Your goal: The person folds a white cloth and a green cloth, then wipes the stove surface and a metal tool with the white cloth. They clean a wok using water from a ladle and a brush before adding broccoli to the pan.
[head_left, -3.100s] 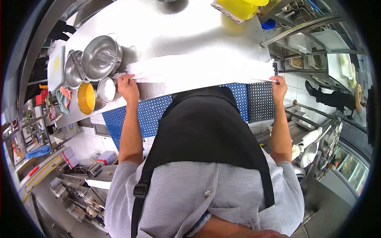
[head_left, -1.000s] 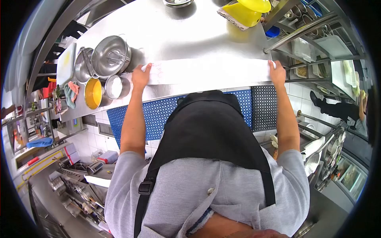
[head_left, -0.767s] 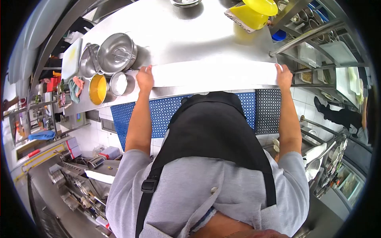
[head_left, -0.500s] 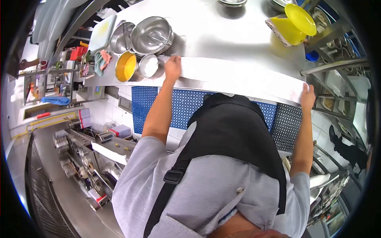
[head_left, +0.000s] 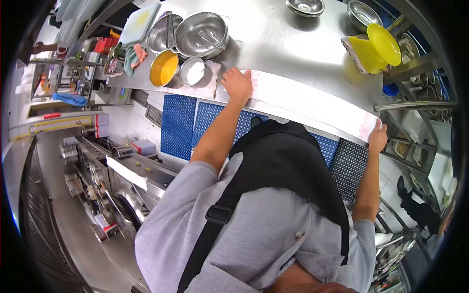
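Note:
A long white cloth strip (head_left: 308, 97) with faint pink print near its ends lies along the front edge of the steel table. My left hand (head_left: 238, 85) rests at the strip's left end, thumb apart from the bent fingers. At the strip's right end, the fingers of my right hand (head_left: 377, 136) are closed around the corner. A second printed white cloth (head_left: 207, 83) lies left of my left hand, partly under a metal bowl of white contents (head_left: 192, 72) and a metal pot of orange-yellow contents (head_left: 164, 68).
Behind these stand a strainer bowl (head_left: 201, 35) and another metal bowl (head_left: 159, 39). A white cutting board (head_left: 139, 23) is at the far left. Yellow dishes (head_left: 383, 46) and metal bowls (head_left: 305, 7) sit farther back on the steel table (head_left: 288, 51). Shelving (head_left: 415, 105) borders the right side.
My left hand has moved right relative to the bowls, and its thumb now stands apart from the fingers. The second cloth shows more. My right hand stays at the strip's right end.

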Demonstrator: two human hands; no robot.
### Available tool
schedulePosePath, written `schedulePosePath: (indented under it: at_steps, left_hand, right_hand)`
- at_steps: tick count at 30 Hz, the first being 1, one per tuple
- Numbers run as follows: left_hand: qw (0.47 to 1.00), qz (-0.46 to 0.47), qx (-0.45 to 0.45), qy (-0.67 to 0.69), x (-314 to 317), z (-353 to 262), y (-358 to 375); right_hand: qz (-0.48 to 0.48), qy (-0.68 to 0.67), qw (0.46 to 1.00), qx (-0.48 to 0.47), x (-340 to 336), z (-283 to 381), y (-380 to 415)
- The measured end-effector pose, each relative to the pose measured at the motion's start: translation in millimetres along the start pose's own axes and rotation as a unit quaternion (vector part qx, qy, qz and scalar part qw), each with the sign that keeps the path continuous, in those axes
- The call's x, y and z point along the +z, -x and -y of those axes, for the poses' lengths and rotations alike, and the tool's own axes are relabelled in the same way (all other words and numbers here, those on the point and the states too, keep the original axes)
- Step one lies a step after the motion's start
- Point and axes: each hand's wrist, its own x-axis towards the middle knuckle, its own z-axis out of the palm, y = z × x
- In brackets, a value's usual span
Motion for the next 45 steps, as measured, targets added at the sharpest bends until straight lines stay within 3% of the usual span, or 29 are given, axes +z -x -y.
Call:
schedulePosePath:
  at_steps: [3,4,5,8,14,19,20,21,22,23,25,27,31,33,34,35,36,38,42,43,44,45]
  left_hand:
    - [0.989,0.14,0.002,0.049,-4.4,7.2,-7.7]
    - [0.987,0.137,0.014,0.088,-9.3,13.6,-4.7]
    - [0.983,0.132,0.024,0.125,-15.3,23.0,-1.6]
    - [0.967,0.097,0.05,0.231,-23.8,70.4,6.4]
    - [0.896,0.035,-0.077,0.436,-117.6,171.9,55.4]
    - [0.893,-0.119,-0.161,0.402,-152.4,324.4,123.1]
    - [0.878,-0.136,-0.214,0.407,-153.7,356.4,142.3]
    - [0.858,-0.145,-0.263,0.416,-157.7,384.3,162.8]
    - [0.84,-0.167,-0.302,0.42,-171.8,400.7,186.0]
    - [0.835,-0.198,-0.331,0.393,-174.7,420.2,210.2]
    - [0.827,-0.24,-0.377,0.34,-175.5,460.6,261.9]
    - [0.775,-0.308,-0.415,0.365,-166.7,486.5,319.6]
    - [0.665,-0.403,-0.551,0.302,-196.0,482.5,418.2]
    - [0.621,-0.451,-0.584,0.265,-196.3,467.8,457.9]
    - [0.596,-0.472,-0.601,0.246,-193.8,457.4,474.5]
    - [0.563,-0.485,-0.621,0.25,-191.9,446.4,488.3]
    - [0.527,-0.499,-0.64,0.252,-189.8,434.1,500.7]
    - [0.464,-0.519,-0.68,0.231,-181.3,405.5,521.6]
    - [0.378,-0.511,-0.765,0.101,-153.6,359.6,534.3]
    - [0.362,-0.492,-0.789,0.067,-138.1,352.0,540.2]
    - [0.331,-0.493,-0.803,0.045,-132.7,347.1,535.7]
    - [0.302,-0.506,-0.807,0.039,-127.1,343.6,529.5]
  right_hand:
    - [0.017,0.006,1.0,0.001,-16.5,1.6,-4.2]
    - [-0.037,-0.021,0.999,-0.035,-13.2,-4.3,-7.3]
    - [-0.028,-0.024,0.999,-0.033,-14.8,-11.8,-13.8]
    - [-0.014,-0.048,0.998,-0.045,-49.0,15.0,-3.3]
    - [-0.023,-0.143,0.976,-0.165,-95.6,115.9,19.4]
    - [0.04,-0.221,0.916,-0.332,-97.3,293.2,43.2]
    - [0.065,-0.326,0.873,-0.357,-80.7,330.8,46.2]
    - [0.09,-0.364,0.86,-0.346,-81.0,379.1,69.0]
    - [0.107,-0.376,0.828,-0.402,-88.2,421.9,93.5]
    - [0.096,-0.308,0.825,-0.463,-96.7,464.6,116.7]
    - [0.075,-0.313,0.78,-0.537,-99.2,544.8,176.1]
    - [0.119,-0.3,0.744,-0.585,-95.4,615.0,232.5]
    - [0.199,-0.295,0.629,-0.691,-64.8,736.9,357.9]
    - [0.254,-0.299,0.557,-0.732,-22.8,798.8,417.6]
    - [0.272,-0.254,0.554,-0.745,-17.5,820.4,455.7]
    - [0.277,-0.278,0.505,-0.769,12.5,848.4,489.3]
    - [0.221,-0.337,0.448,-0.798,14.6,856.0,541.2]
    - [0.235,-0.263,0.414,-0.839,42.7,890.2,615.1]
    - [0.352,-0.226,0.274,-0.866,65.1,899.2,779.8]
    - [0.355,-0.164,0.276,-0.878,66.7,896.7,818.6]
    - [0.373,-0.245,0.183,-0.876,96.6,899.4,858.9]
    - [0.377,-0.174,0.175,-0.893,101.5,897.0,894.6]
